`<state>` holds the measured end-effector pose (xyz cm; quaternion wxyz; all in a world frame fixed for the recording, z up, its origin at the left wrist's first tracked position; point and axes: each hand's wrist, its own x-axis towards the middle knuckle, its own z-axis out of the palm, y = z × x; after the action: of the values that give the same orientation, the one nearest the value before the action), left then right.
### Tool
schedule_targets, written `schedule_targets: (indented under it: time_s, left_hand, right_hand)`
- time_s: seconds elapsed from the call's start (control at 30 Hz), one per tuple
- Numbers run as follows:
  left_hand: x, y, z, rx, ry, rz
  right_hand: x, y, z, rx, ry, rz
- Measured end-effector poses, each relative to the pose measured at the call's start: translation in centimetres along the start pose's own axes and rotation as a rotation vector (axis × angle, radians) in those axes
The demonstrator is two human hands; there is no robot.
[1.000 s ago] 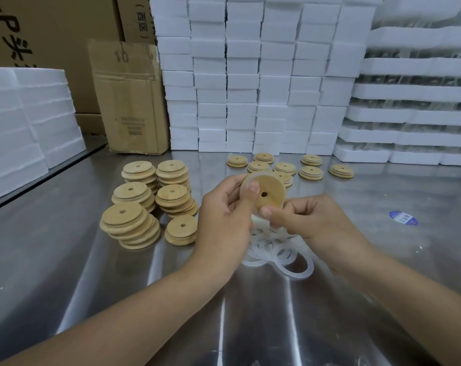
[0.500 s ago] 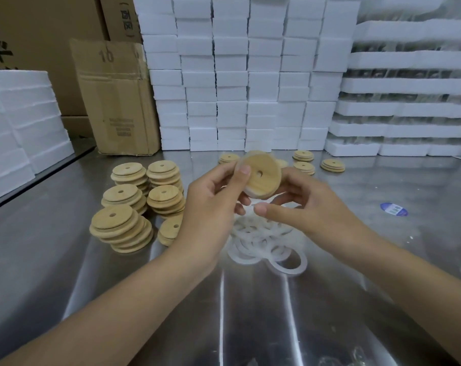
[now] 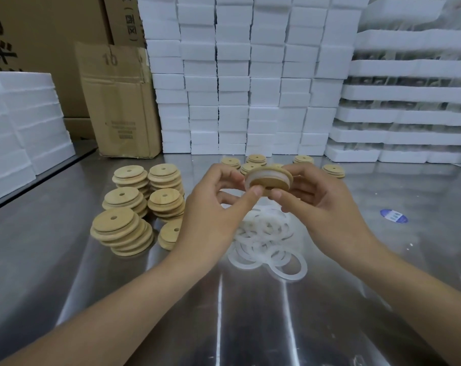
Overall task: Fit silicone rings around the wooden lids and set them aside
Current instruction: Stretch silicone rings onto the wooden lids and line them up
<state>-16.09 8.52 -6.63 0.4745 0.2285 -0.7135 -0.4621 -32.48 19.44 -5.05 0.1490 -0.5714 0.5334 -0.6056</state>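
Both hands grip one wooden lid with a white silicone ring around it: left hand, right hand. Loose rings lie below them on the surface.

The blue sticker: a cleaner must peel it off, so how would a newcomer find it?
Start at the steel table. Look right of the right hand, before the foam trays. The blue sticker lies alone, the only blue thing there.
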Motion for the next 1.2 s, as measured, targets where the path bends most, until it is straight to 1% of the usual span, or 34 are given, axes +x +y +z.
schedule_targets:
  time_s: [0.07,0.17,0.23,0.3,0.4,0.53,0.63,0.77,0.93,1.1,1.2]
  left_hand:
    - [-0.2,-0.2,-0.1,0.078,-0.012,0.034]
    - [-0.3,-0.5,-0.4,0.281,-0.049,0.112]
    - [-0.3,-0.4,-0.5,0.31,-0.042,0.12]
    - [-0.1,-0.4,-0.7,0.271,-0.045,0.121]
    - [0.4,-0.4,-1.0,0.179,-0.126,0.112]
    - [1.3,0.1,-1.6,0.016,-0.211,0.089]
    - [1.5,0.1,-1.8,0.006,-0.213,0.09]
    - [1.2,-0.2,-1.9,0.079,-0.203,0.104]
    - [0.8,-0.4,-1.5,0.069,-0.183,0.083]
    - [1.1,-0.4,-1.6,-0.041,-0.103,0.054]
    - [1.2,-0.3,-1.6,-0.145,-0.086,0.021]
  right_hand:
    - [0.0,0.0,0.1,0.006,0.012,-0.01]
    - [-0.1,-0.1,0.0,0.013,0.002,-0.006]
    - [0.0,-0.2,0.0,0.031,-0.009,0.013]
    - [0.0,-0.1,0.0,0.029,-0.008,0.034]
    - [0.1,0.0,-0.3,0.041,-0.011,0.086]
    - [0.5,0.0,-0.4,0.247,0.013,0.241]
    - [0.6,0.2,-0.3,0.29,0.003,0.289]
    - [0.3,0.3,-0.4,0.26,-0.006,0.274]
    - [0.3,0.4,-0.3,0.237,-0.004,0.219]
    - [0.1,0.5,-0.1,0.112,-0.033,0.142]
    - [0.1,0.4,0.1,0.101,-0.057,0.123]
